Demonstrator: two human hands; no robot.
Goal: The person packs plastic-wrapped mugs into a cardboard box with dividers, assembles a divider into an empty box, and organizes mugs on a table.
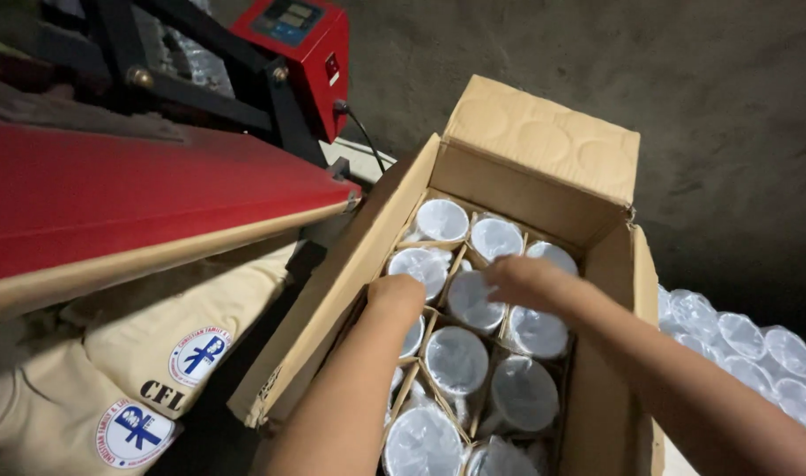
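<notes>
Crowding hands (394, 295) inside box (332, 300)

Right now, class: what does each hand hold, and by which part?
Cannot be told. Both the left hand and right hand reach into the box of wrapped mugs, fingers hidden.

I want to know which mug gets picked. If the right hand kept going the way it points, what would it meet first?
Probably the plastic-wrapped white mug in the middle column of the cardboard box: the right hand points left and down over it. Depth is unclear; it may already touch it.
</notes>
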